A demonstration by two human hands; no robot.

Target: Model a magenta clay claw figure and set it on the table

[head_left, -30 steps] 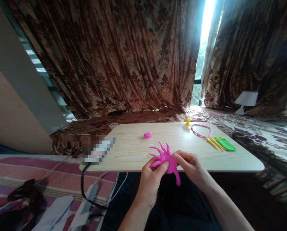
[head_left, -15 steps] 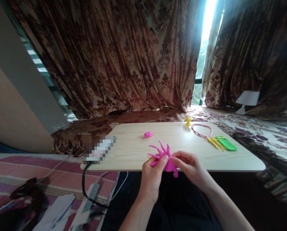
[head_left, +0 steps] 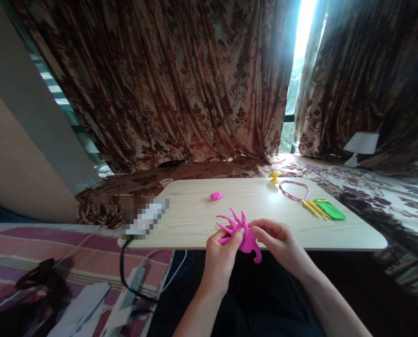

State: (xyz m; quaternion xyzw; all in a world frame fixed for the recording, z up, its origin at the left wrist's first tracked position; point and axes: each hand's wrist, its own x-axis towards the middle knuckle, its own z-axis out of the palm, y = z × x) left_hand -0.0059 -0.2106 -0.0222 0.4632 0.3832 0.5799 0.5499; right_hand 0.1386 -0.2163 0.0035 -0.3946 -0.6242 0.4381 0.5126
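Since the earlier frame, the curled tail of the pink piece (head_left: 248, 241) hangs a little lower, the prong tips are a touch lower too, and more of the flat body shows from where I watch. On the bench (head_left: 187, 213) I see nothing shifted.

The pink piece is held up over the bench's near edge. The left hand (head_left: 219, 262) grips it, thumb across the front and fingers behind; the right hand (head_left: 278, 238) pinches its right edge between thumb and forefinger, its other fingers folded in.

As for progress, I judge the shaping well along: the prongs are drawn out, the body is flattened and the tail is curled. The right edge is in hand, and the piece is not yet set down; I can't tell how much shaping remains.

My count: one pink piece, with five prongs that I can make out, the lowest partly behind the left hand, and one tail. Beyond it lie one pink lump (head_left: 216, 196), one yellow mushroom-shaped piece (head_left: 275, 178), one pink ring (head_left: 309, 192) and one green piece (head_left: 335, 211). Beside the green piece I count about three yellow strips (head_left: 310, 208), too bunched to be sure.
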